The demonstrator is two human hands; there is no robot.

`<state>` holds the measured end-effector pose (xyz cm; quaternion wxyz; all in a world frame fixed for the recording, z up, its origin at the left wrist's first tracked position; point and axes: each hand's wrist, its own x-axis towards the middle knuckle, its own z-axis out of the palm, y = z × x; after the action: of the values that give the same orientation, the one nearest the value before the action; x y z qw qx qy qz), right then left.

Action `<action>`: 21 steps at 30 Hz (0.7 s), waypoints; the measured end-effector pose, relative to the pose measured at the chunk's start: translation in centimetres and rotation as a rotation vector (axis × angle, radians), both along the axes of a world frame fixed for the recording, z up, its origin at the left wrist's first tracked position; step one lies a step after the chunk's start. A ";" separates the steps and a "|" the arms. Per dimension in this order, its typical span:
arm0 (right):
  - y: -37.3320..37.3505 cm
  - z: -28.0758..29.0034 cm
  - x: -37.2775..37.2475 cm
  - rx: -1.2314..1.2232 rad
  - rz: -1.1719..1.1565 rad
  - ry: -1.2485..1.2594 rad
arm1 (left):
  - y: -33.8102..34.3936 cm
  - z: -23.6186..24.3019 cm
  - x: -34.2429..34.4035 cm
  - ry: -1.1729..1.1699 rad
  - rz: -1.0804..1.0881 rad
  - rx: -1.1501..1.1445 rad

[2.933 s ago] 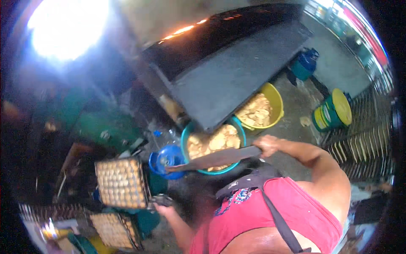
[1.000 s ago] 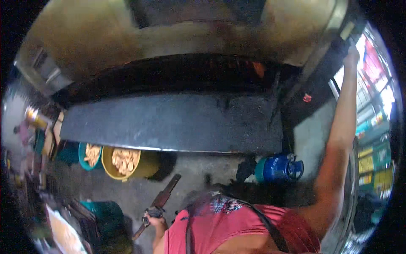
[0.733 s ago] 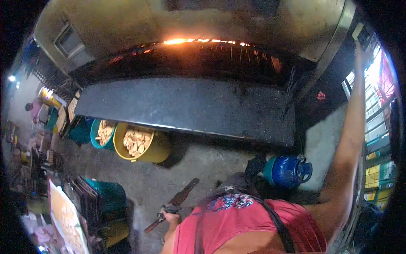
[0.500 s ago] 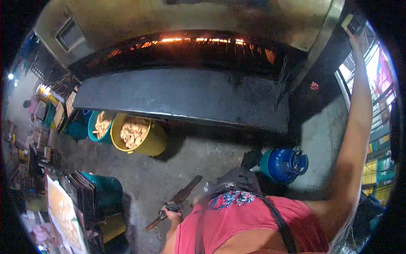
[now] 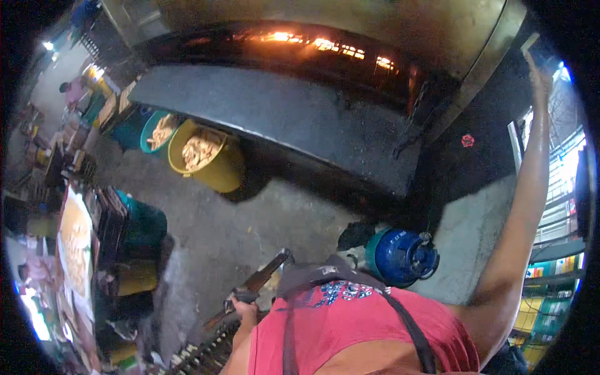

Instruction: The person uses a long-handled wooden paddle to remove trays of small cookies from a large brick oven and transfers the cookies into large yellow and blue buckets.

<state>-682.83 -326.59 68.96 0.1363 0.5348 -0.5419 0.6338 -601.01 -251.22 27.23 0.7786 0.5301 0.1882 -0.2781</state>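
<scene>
While our left hand point(image 5: 244, 307) is gripping a long board point(image 5: 265, 275) angled toward the oven point(image 5: 431, 31), our right hand point(image 5: 539, 76) is sitting by its right-side pale block point(image 5: 530, 42), grip kinda unclear.

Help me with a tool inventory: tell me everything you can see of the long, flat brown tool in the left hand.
The long brown tool has a broad, blade-like length on one side of the grip and a narrower end on the other. It looks like worn wood, though rusty metal cannot be ruled out. The left hand grips it, with a blurred dark patch beside the fingers. It slants from lower left to upper right, seen against the grey floor.
</scene>
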 end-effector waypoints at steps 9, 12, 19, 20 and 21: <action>1.1 7.2 25.4 -0.010 0.220 -0.107 | 2.9 -20.2 7.8 0.229 0.204 0.068; 0.1 6.7 25.6 -0.014 0.315 -0.256 | 0.2 -18.6 10.5 0.246 0.381 0.332; -3.5 6.5 28.8 -0.034 0.546 -0.586 | -3.7 -13.1 17.3 0.258 0.383 0.119; -3.6 6.5 29.6 -0.038 0.578 -0.644 | -3.3 -12.7 19.4 0.249 0.399 0.116; -3.6 6.2 30.1 -0.050 0.594 -0.686 | -3.0 -12.4 21.3 0.232 0.313 0.104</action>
<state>-652.72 -330.17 75.19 -0.2259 0.4227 -0.3635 0.7988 -579.72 -254.21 14.84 0.7571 0.4982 0.3709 -0.2027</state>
